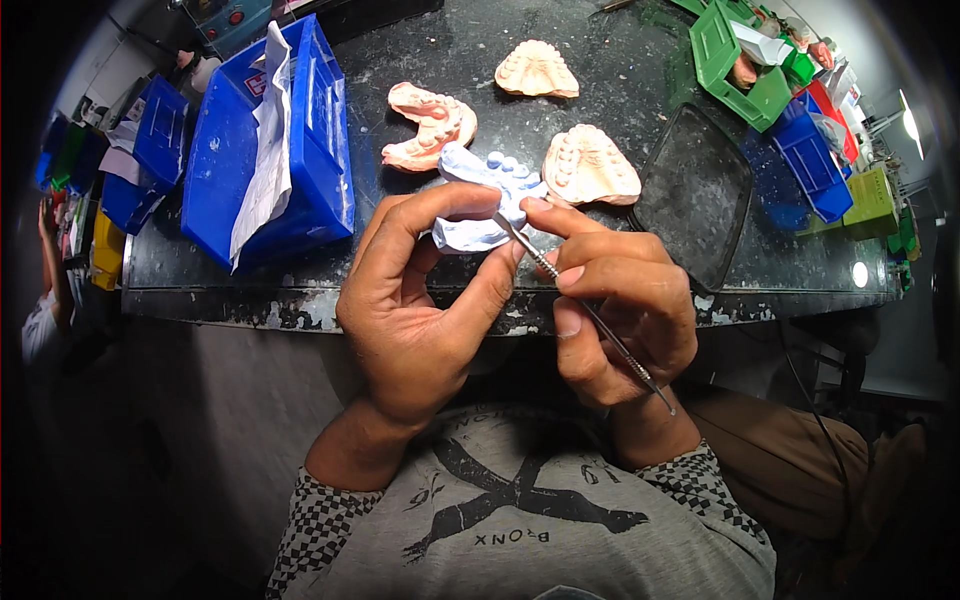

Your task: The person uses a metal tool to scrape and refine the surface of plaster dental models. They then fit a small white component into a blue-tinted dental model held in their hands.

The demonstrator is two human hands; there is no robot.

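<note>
A pale blue plaster dental cast (468, 232) is pinched between the thumb and fingers of my left hand (410, 300), above the front edge of the bench. My right hand (630, 310) grips a thin metal dental carving tool (600, 325) like a pen. The tool's upper tip meets the cast near its teeth, and its other end points down toward my right wrist. My right index fingertip rests at the cast's side. Beyond lie three pinkish plaster casts: a horseshoe-shaped one (432, 125), one at the back (536, 70) and one at the right (592, 168).
The black bench (400, 40) is scuffed, with a chipped front edge. A large blue bin (325, 150) holding a paper sheet stands at left. A dark tray (695, 195) lies at right, with a green bin (715, 50) and a blue bin (810, 160) beyond. Another person's arm (58, 260) shows far left.
</note>
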